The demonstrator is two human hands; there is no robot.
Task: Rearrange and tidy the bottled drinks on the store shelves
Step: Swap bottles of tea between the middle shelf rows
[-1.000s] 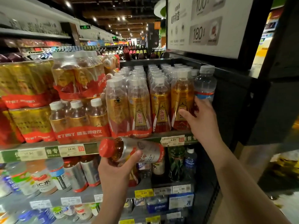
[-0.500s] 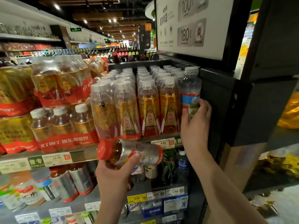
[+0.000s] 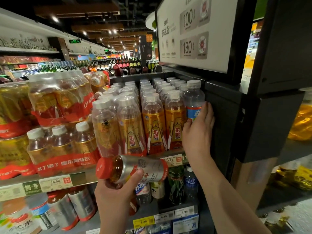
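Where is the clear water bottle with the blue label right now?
In the head view, the blue-labelled water bottle stands at the upper shelf's right end, between the amber drink bottles and the black side panel, gripped by the right hand.

Your right hand (image 3: 197,130) covers the lower half of the clear bottle (image 3: 193,102); its label reads only in part. Your left hand (image 3: 116,196) hides the underside of the red-capped bottle (image 3: 133,168). Price tags (image 3: 170,160) too small to read fully. Lower-shelf bottles (image 3: 40,215) cut off at frame bottom.
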